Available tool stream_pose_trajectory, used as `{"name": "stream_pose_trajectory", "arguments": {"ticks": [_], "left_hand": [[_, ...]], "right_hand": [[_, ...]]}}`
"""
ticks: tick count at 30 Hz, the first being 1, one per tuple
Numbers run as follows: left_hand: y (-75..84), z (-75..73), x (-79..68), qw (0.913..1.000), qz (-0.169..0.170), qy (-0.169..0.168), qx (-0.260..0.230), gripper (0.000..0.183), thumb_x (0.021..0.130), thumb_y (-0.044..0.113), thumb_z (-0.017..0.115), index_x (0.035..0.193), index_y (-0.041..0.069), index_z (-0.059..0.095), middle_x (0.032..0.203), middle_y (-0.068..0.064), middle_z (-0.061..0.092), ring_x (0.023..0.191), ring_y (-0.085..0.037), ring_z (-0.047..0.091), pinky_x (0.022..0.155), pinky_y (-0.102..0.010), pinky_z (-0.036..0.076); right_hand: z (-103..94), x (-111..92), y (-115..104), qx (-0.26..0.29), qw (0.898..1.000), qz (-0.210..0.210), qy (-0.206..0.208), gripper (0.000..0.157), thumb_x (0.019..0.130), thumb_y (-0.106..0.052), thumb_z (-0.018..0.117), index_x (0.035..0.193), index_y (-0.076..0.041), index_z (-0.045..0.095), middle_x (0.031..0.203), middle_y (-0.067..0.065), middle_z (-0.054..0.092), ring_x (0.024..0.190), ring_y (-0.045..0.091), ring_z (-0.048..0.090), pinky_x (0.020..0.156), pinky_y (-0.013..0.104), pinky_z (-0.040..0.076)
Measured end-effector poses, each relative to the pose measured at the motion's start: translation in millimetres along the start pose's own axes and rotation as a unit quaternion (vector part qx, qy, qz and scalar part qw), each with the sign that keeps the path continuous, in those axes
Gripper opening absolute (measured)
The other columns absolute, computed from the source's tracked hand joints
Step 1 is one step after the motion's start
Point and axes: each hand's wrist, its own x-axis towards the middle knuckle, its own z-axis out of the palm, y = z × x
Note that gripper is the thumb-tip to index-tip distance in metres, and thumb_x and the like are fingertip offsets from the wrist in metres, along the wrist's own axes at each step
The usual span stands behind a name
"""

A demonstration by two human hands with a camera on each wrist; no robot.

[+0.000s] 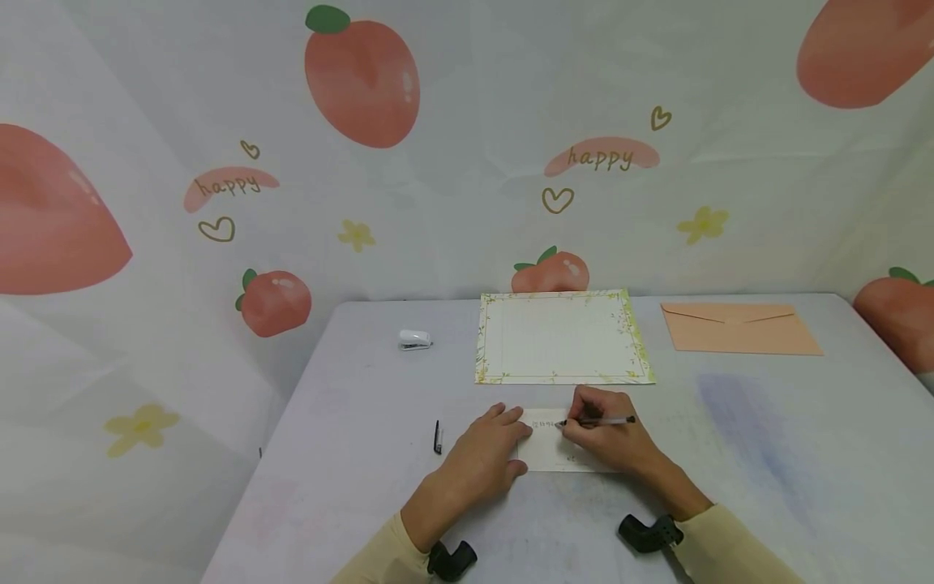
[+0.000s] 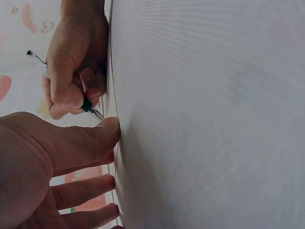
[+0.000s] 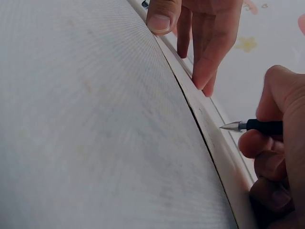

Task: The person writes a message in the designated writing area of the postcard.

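Observation:
A small cream card (image 1: 543, 454) lies on the table in front of the person, with a short line of handwriting near its top. My right hand (image 1: 609, 430) pinches a pen (image 1: 613, 421), its tip at the end of that writing. In the right wrist view the metal tip of the pen (image 3: 233, 126) points at the card's surface (image 3: 209, 129). My left hand (image 1: 481, 454) rests at the card's left edge, fingers extended and fingertips on it. The left wrist view shows the left thumb (image 2: 102, 136) pressing the near edge. The right hand covers the card's right part.
Behind the card lies a larger sheet with a floral border (image 1: 554, 337). An orange envelope (image 1: 740, 331) is at the back right, and a small white stapler (image 1: 415, 340) at the back left. A black pen cap (image 1: 438, 438) lies left of the left hand.

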Motion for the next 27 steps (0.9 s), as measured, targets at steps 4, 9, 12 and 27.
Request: {"name": "stream_pose_trajectory", "arguments": {"ticks": [4,9,12,27], "left_hand": [[0.1,0.2,0.4,1.0,-0.001,-0.002,0.001,0.046,0.094,0.022,0.088,0.137,0.013,0.076,0.157,-0.01,0.065,0.15,-0.036,0.058,0.123,-0.046,0.049],[-0.2,0.5,0.7,1.0,-0.001,-0.003,0.003,0.046,0.094,0.022,0.088,0.137,0.013,0.075,0.157,-0.009,0.065,0.15,-0.036,0.058,0.124,-0.046,0.049],[-0.5,0.4,0.5,1.0,0.001,-0.004,0.005,0.046,0.094,0.022,0.088,0.137,0.013,0.075,0.157,-0.01,0.065,0.15,-0.036,0.058,0.124,-0.046,0.049],[1.7,-0.4,-0.5,0.9992,0.019,-0.003,0.035,0.047,0.096,0.024,0.085,0.139,0.011,0.074,0.155,-0.011,0.066,0.146,-0.035,0.061,0.121,-0.043,0.052]], "right_hand": [[-0.7,0.1,-0.4,0.001,1.0,0.0,-0.007,0.029,0.08,0.006,0.077,0.078,-0.019,0.063,0.07,-0.013,0.059,0.063,0.004,0.052,0.056,0.022,0.041],[-1.1,1.4,0.7,0.008,1.0,0.003,0.003,0.03,0.081,0.008,0.075,0.077,-0.02,0.063,0.07,-0.012,0.061,0.064,0.005,0.053,0.056,0.022,0.043],[-0.8,2.3,2.7,0.018,1.0,0.012,0.017,0.032,0.082,0.009,0.074,0.078,-0.021,0.064,0.071,-0.01,0.064,0.065,0.005,0.054,0.058,0.022,0.044],[-3.5,4.8,-3.7,0.092,0.993,0.07,0.026,0.017,0.091,0.007,0.072,0.088,-0.009,0.068,0.078,0.003,0.071,0.068,0.01,0.058,0.061,0.023,0.046]]}}
